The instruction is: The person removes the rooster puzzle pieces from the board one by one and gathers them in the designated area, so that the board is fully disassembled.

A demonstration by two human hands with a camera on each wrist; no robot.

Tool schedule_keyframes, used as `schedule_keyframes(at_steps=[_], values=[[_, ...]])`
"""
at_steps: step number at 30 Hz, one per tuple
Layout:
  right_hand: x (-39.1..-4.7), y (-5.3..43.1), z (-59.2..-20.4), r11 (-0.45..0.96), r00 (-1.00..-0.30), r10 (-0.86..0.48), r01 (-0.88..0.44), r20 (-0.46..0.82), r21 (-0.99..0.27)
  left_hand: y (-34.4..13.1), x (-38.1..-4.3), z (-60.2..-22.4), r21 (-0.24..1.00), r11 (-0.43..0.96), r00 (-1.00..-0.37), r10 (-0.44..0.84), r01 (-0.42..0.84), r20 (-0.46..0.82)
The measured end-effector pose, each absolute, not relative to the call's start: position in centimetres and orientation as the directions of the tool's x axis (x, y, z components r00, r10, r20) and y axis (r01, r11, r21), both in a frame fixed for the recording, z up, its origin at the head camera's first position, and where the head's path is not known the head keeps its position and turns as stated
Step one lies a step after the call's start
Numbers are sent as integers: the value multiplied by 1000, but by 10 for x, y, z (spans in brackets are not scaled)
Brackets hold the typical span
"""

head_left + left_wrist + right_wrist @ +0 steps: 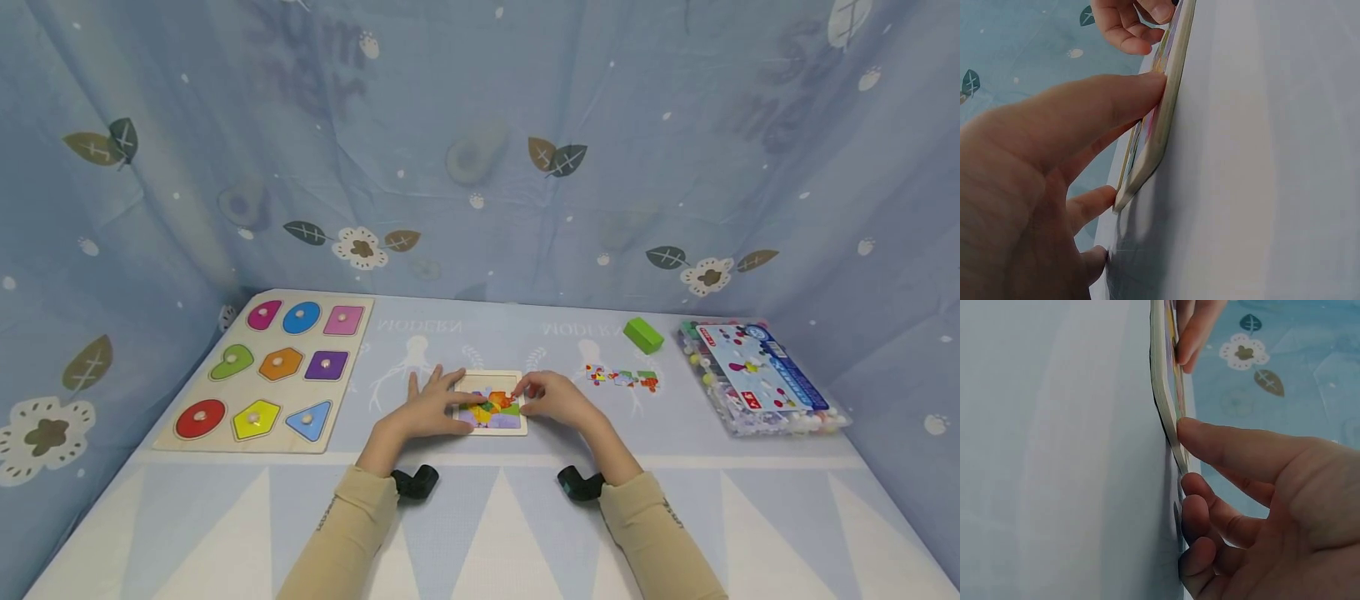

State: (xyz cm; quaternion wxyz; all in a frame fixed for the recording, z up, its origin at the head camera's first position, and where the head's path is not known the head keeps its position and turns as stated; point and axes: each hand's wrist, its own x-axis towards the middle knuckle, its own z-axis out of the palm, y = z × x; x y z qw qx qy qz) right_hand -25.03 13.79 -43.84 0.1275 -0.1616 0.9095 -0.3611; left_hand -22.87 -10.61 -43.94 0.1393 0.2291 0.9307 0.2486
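At three o'clock on the puzzle board (487,381), my right hand (558,401) curls.
Left hand (427,412) spreads at nine, gripping nothing; uneven pressure (right's grip, I can't tell) could lift pieces (498,407).

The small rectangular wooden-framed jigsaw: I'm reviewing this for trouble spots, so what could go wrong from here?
The left-hand grip lies partly over the multicoloured pieces in the pale wooden frame, so pressing might shift them. Loose multicoloured jigsaw pieces lie to the right of the right-hand grip, so a rightward sweep could scatter them.
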Motion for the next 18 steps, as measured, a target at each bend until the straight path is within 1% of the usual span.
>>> schedule_keyframes(at_steps=[8, 18], values=[[-250, 133, -437, 685, -921, -361, -157, -144, -712, -106, -229, -439, 522, 779, -860, 486, 348, -153], [-249, 133, -438, 620, -922, -377, -183, -85, -763, -106, -230, -441, 520, 776, -857, 494, 357, -148]])
